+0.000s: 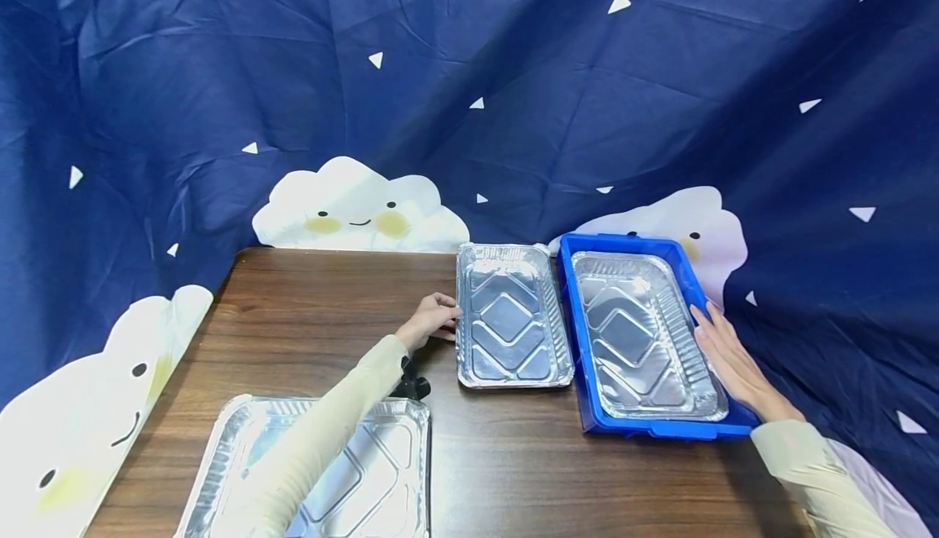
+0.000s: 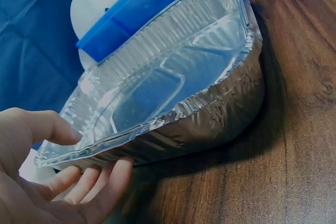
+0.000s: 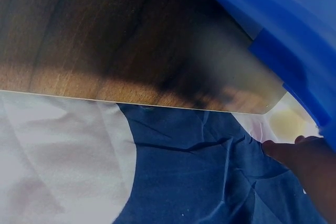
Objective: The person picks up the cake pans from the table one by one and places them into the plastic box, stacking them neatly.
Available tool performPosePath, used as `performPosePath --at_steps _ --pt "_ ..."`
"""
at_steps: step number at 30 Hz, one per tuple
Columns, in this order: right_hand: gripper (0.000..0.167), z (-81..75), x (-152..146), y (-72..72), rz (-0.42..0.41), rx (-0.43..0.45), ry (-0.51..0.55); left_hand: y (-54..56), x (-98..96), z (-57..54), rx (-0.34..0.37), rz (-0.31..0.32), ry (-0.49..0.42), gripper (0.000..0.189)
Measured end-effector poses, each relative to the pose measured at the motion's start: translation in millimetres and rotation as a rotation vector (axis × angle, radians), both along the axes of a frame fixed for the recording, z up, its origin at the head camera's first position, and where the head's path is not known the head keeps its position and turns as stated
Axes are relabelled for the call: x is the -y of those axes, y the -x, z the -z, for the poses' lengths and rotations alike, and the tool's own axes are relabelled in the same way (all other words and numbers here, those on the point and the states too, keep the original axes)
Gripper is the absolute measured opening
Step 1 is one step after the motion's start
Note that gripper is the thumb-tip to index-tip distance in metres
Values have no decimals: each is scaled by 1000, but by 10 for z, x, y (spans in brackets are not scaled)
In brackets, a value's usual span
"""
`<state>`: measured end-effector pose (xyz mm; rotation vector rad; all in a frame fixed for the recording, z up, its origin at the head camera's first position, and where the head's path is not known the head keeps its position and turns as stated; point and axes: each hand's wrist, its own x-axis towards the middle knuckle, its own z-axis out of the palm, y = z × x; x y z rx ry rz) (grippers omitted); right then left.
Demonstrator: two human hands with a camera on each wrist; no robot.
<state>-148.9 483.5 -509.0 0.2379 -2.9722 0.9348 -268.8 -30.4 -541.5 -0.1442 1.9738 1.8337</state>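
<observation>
The left hand [image 1: 429, 322] is pinching the middle foil pan [image 1: 511, 315] by its nine o'clock rim, thumb above and fingers below, while that pan is sitting on the table [image 1: 506, 456]. At its three o'clock the blue tray [image 1: 682, 429] is holding another foil pan [image 1: 623, 334]; the right hand [image 1: 734, 363], fingers extended, is resting along the tray's three o'clock side. Thin foil is probably needing light, even pressure at mid-rim to avoid creasing, with the right hand steadying the tray.

Foil tray [image 1: 509, 318] — beside blue bin [image 1: 682, 429]
</observation>
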Motion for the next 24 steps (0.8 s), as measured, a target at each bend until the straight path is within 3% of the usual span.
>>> performPosePath --at_steps 11,18,24 --pt "59 18 0 -1 -5 -22 -12 36 -68 95 -30 16 -2 40" --pt "60 6 -9 6 -4 -4 -21 38 -73 68 -16 36 0 60" --pt "60 12 -14 12 -3 3 -20 43 -49 46 -30 42 16 66"
